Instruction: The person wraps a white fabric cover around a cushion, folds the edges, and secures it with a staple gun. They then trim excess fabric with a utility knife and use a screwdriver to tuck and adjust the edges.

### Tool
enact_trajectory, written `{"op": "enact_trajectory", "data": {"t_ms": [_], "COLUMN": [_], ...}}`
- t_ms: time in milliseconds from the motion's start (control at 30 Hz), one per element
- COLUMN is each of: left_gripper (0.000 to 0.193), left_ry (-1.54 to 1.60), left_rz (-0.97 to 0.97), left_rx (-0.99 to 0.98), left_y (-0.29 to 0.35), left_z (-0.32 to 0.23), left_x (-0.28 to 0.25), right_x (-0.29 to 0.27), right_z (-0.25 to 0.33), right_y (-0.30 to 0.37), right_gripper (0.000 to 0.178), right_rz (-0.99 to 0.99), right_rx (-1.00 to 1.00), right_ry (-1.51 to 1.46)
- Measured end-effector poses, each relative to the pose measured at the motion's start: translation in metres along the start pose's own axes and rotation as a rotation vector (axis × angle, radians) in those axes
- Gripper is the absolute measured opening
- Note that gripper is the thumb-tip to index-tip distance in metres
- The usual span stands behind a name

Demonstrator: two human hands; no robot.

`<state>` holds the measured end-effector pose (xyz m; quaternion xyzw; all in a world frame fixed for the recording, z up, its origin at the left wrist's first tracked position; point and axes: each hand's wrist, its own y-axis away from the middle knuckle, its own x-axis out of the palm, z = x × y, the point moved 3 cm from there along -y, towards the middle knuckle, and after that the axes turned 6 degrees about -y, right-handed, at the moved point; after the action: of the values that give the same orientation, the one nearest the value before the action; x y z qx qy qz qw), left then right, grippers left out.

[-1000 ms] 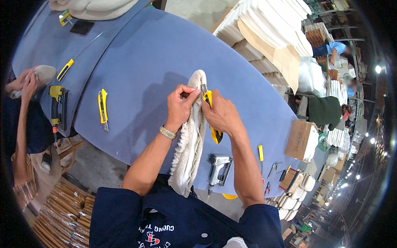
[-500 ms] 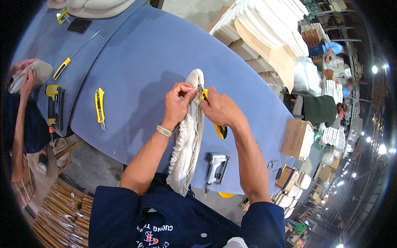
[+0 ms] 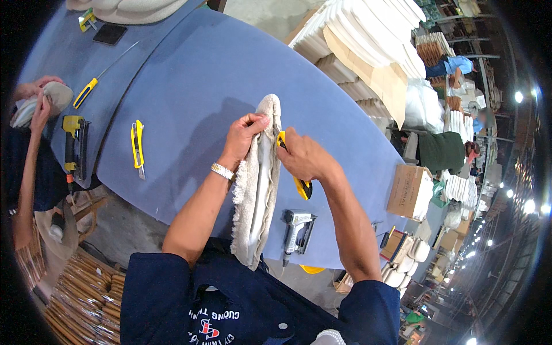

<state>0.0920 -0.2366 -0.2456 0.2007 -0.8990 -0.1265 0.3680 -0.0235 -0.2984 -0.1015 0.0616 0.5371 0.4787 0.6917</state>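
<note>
Workshop with staple guns (image 3: 295,227), stacked pads (image 3: 371,35)

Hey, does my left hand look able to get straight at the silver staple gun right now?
Probably not directly: your left hand is pinching the padded piece, which lies between it and the silver staple gun.

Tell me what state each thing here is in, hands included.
Left hand, pinching the cushion
Right hand, closed around the yellow-black tool
Cushion, open lengthwise, white inside showing
Yellow knife, blade out, unheld
Silver staple gun, lying down, unheld
Cardboard box, open
</note>
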Motion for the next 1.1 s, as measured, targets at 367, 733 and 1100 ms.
{"op": "enact_trajectory", "data": {"t_ms": [367,733,1100], "left_gripper": [0.011,0.016,0.056], "left_ry": [0.285,-0.939,-1.397], "left_rz": [0.147,0.078,-0.193], "left_rx": [-0.086,0.469,0.261], "left_y": [0.017,0.073,0.076], "left_z": [-0.003,-0.084,-0.063], "left_x": [-0.012,0.034,0.039], "right_x": [0.038,0.046,0.068], "right_z": [0.002,0.005,-0.004], "right_y": [0.052,0.054,0.054], "right_gripper": [0.037,0.037,0.035], "right_rz": [0.054,-0.053,-0.202], "right_rx": [0.033,0.065,0.05], "right_ry": [-0.09,-0.068,-0.128]}}
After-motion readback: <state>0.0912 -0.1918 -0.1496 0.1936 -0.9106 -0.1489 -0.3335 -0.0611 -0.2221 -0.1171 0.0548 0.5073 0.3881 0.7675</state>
